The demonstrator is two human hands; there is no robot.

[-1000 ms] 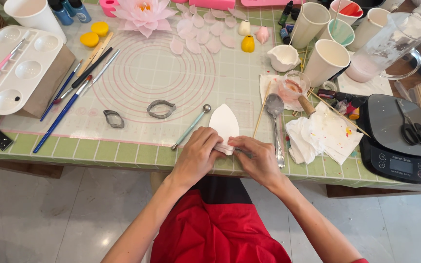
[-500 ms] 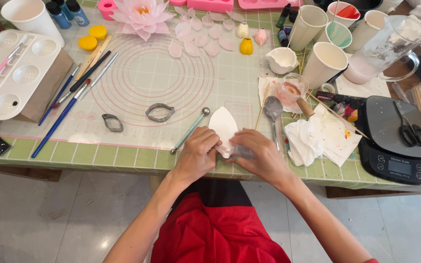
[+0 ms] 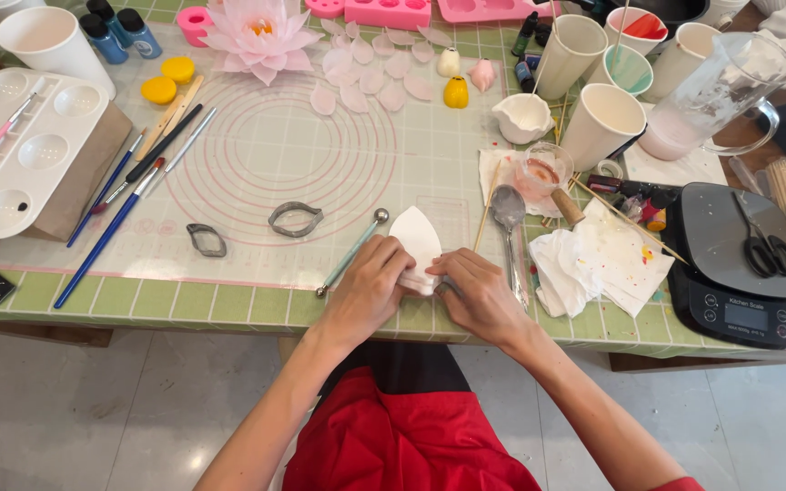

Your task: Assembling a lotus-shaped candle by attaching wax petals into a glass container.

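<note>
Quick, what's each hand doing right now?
Left hand: closed on the base of the white petal-shaped piece.
Right hand: pinching the same piece's base from the other side.

— What colours sit at the near edge of the table?

— A white petal-shaped piece (image 3: 417, 238), pinched at its base between the left hand (image 3: 367, 293) and the right hand (image 3: 479, 295). The table (image 3: 229, 305) itself is tiled pale green with a light grid. Below it, the apron (image 3: 393, 445) is red.

— And the mat?

— The mat (image 3: 275, 145) is translucent, printed with pink concentric rings and a pink border.

— Toward the far edge?

— A pale pink flower (image 3: 261, 36) with a yellow centre, and loose pale pink petals (image 3: 370, 77) beside it. Two yellow caps (image 3: 167, 80) near the left.

— The right corner?

— A black scale (image 3: 734, 264) carrying black scissors (image 3: 761, 245).
</note>
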